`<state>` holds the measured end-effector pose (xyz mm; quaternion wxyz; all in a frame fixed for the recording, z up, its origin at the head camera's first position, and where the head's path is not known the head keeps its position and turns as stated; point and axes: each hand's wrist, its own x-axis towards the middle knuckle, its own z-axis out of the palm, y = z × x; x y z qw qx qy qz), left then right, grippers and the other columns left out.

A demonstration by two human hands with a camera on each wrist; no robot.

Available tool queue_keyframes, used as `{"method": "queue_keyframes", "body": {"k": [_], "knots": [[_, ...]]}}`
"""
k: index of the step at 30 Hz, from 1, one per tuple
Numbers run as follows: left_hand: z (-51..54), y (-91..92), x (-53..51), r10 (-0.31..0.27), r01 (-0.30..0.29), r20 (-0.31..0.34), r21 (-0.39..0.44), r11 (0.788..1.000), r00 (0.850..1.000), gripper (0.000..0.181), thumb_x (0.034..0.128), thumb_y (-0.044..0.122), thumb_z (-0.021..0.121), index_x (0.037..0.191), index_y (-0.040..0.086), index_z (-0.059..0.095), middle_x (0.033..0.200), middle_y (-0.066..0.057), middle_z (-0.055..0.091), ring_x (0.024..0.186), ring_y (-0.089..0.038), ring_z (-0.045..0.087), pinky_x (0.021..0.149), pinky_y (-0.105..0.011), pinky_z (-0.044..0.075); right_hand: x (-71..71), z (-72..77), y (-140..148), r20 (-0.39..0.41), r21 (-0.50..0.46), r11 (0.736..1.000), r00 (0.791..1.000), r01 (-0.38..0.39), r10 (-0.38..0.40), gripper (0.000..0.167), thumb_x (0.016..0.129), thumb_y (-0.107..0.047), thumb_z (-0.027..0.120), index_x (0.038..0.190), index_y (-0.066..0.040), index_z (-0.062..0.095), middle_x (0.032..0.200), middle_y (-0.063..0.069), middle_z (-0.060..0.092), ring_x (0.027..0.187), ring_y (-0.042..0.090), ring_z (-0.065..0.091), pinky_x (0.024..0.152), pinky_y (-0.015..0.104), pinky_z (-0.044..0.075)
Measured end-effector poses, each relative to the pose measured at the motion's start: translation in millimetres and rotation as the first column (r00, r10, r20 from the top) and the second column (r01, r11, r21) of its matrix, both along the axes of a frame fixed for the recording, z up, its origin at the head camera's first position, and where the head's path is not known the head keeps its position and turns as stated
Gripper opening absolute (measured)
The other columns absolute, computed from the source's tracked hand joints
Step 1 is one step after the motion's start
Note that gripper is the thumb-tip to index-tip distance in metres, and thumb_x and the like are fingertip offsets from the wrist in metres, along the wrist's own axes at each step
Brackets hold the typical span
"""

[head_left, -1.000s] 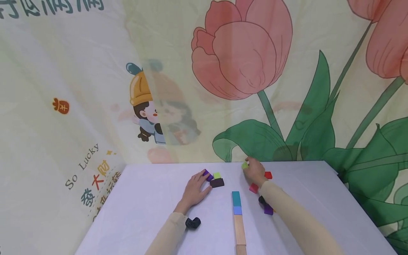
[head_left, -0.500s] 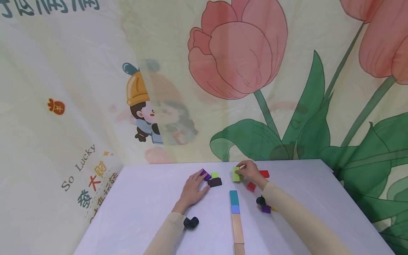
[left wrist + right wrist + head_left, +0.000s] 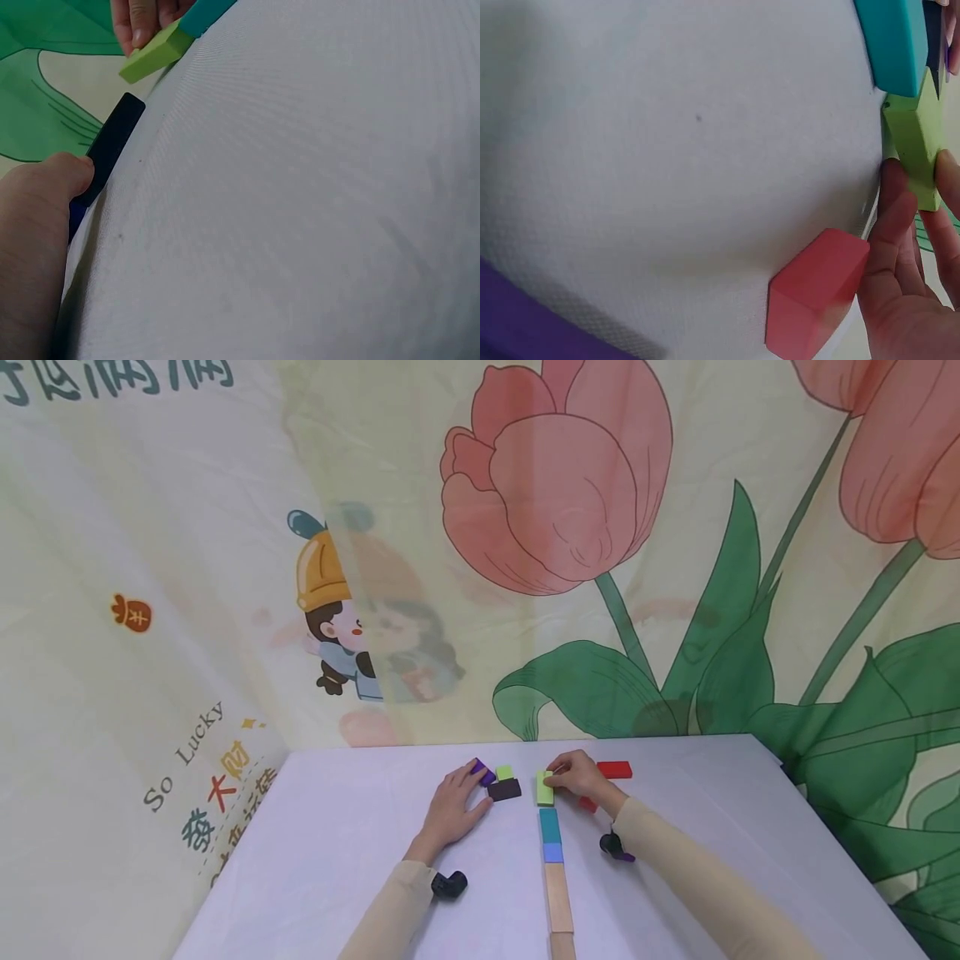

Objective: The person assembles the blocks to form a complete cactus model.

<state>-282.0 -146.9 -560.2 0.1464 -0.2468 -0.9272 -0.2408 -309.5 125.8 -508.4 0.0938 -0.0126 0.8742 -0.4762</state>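
My right hand (image 3: 587, 777) pinches a lime green block (image 3: 544, 788) between thumb and fingers at the far end of a row of blocks. The green block lines up with the teal block (image 3: 550, 825); whether they touch I cannot tell. Behind teal in the row come a blue block (image 3: 552, 853) and two plain wooden blocks (image 3: 558, 897). My left hand (image 3: 450, 806) rests on the table, its fingertips on a purple block (image 3: 483, 771) and its thumb by a black block (image 3: 115, 146).
A small lime block (image 3: 504, 772) sits behind the black one. Right of the row lie a red block (image 3: 615, 769), a pinkish-red block (image 3: 817, 292) and a purple block (image 3: 532, 322). A printed cloth (image 3: 405, 718) hangs along the table's back edge.
My right hand has brought the lime green block leftward and nearer, from the back of the table to the far end of the row. My left hand has stayed in place.
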Motion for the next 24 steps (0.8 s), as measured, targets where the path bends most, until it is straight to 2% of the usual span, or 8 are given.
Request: {"method": "queue_keyframes", "body": {"k": [10,24], "knots": [[1.2,-0.3,0.5,0.006,-0.005,0.027,-0.005,1.0,1.0,0.056,0.094,0.037,0.06,0.143,0.011,0.052,0.152,-0.014,0.041,0.136,-0.037,0.04,0.109,-0.055,0.033,-1.7,-4.3,-0.8,0.009,0.035,0.999,1.0,-0.023,0.023,0.017,0.086,-0.01,0.075,0.1,0.0,0.073,0.095,0.009,0.065,0.086,0.023,0.058,0.073,0.029,0.055],[0.6,-0.5,0.6,0.007,-0.007,0.03,-0.013,1.0,1.0,0.055,0.0949,0.037,0.059,0.143,0.011,0.052,0.153,-0.014,0.04,0.136,-0.036,0.04,0.109,-0.055,0.033,-0.4,-2.7,0.3,0.016,0.039,0.997,0.998,-0.061,0.061,0.016,0.088,-0.005,0.072,0.102,0.001,0.074,0.097,0.009,0.066,0.083,0.021,0.059,0.075,0.03,0.056]]}}
